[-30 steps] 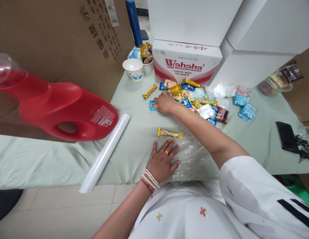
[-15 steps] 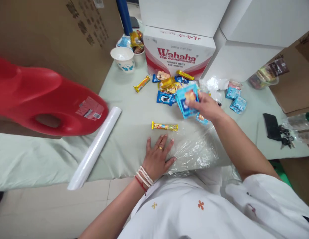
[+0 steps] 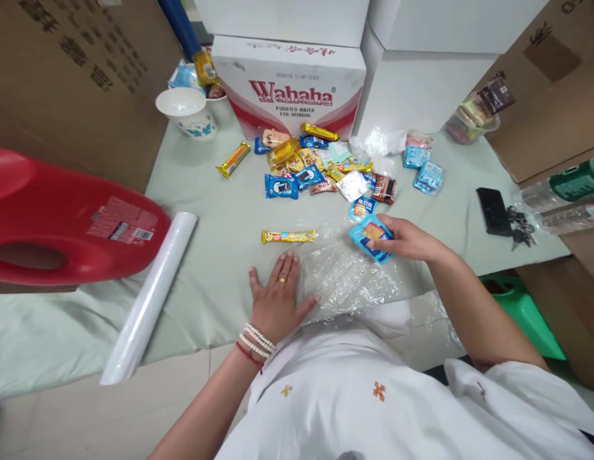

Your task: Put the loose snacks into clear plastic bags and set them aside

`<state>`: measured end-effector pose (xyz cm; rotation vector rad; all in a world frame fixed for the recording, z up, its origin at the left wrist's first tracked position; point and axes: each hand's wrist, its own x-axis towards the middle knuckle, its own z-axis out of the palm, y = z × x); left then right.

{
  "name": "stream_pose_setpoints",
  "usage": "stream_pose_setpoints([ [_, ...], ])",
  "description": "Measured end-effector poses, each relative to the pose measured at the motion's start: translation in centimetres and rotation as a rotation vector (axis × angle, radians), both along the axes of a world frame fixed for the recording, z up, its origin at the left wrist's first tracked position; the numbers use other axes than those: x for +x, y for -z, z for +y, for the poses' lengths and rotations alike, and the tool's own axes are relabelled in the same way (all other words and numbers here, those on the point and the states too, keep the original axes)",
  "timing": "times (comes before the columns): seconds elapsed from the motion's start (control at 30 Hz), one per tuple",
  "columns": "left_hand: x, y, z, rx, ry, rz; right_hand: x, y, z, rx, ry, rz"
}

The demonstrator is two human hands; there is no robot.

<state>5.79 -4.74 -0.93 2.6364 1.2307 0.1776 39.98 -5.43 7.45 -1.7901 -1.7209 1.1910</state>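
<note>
My left hand (image 3: 278,299) lies flat on the table cloth, fingers spread, its thumb by the edge of a crumpled clear plastic bag (image 3: 359,271). Just beyond its fingertips is a yellow snack stick (image 3: 288,236). My right hand (image 3: 403,237) pinches a small stack of blue snack packets (image 3: 373,240) over the bag. Another blue packet (image 3: 363,207) lies right behind the stack. Farther back spreads a pile of wrapped snacks, among them blue cookie packets (image 3: 281,187), a gold-wrapped piece (image 3: 283,153) and a brown packet (image 3: 384,189).
A white Wahaha carton (image 3: 290,89) stands behind the pile, paper cups (image 3: 186,115) to its left. A red jug (image 3: 76,223) and a white plastic roll (image 3: 151,297) are at left. On the right are blue packets (image 3: 428,177), a snack tub (image 3: 469,124), a phone (image 3: 494,211) and keys (image 3: 521,229).
My right hand has drawn the blue packets back from the snack pile toward me, over the clear bag. My left hand stays flat on the table. The camera view has shifted right.
</note>
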Motion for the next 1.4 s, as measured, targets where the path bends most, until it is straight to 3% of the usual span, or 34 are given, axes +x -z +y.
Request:
stream_pose_setpoints([
  [0.1,0.1,-0.1,-0.2,0.008,-0.016,0.015,-2.3,-2.2,1.1,0.07,-0.332,-0.17],
  [0.17,0.1,-0.2,-0.2,0.009,-0.024,0.028,-2.8,-2.8,2.0,0.085,-0.383,-0.361],
  [0.3,0.0,0.1,-0.6,0.021,-0.05,0.025,0.7,-2.4,3.1,-0.054,-0.167,-0.633],
  [0.43,-0.6,0.9,-1.4,0.153,-0.127,-0.057,7.1,-1.0,1.4,-0.201,0.085,-0.571],
  [0.57,-1.0,0.9,-1.6,0.244,0.044,-0.111,9.8,-1.6,-1.7,-0.119,0.301,-0.381],
  [0.67,-0.7,0.3,-1.0,0.113,0.146,-0.071,7.4,-3.7,-2.4,-0.067,0.185,-0.13],
  [0.77,-0.3,-0.1,-0.2,0.03,0.131,-0.037,2.6,-5.1,-1.0,-0.088,-0.143,-0.033],
  [0.87,-0.3,-0.1,0.1,0.018,0.119,-0.038,-2.4,-4.1,1.5,-0.076,-0.516,-0.102],
  [0.97,-0.4,0.2,0.0,0.03,0.116,-0.049,-5.8,-1.8,3.4,-0.082,-0.704,-0.339],
  [1.07,-0.4,0.3,-0.2,0.038,0.107,-0.048,-7.3,-0.1,3.7,-0.051,-0.711,-0.502],
  [1.23,-0.4,0.5,-0.1,0.043,0.115,-0.053,-7.3,0.5,2.2,0.041,-0.7,-0.431],
  [1.4,-0.7,0.7,0.0,0.079,0.128,-0.096,-6.2,1.0,1.6,0.168,-0.534,-0.445],
])
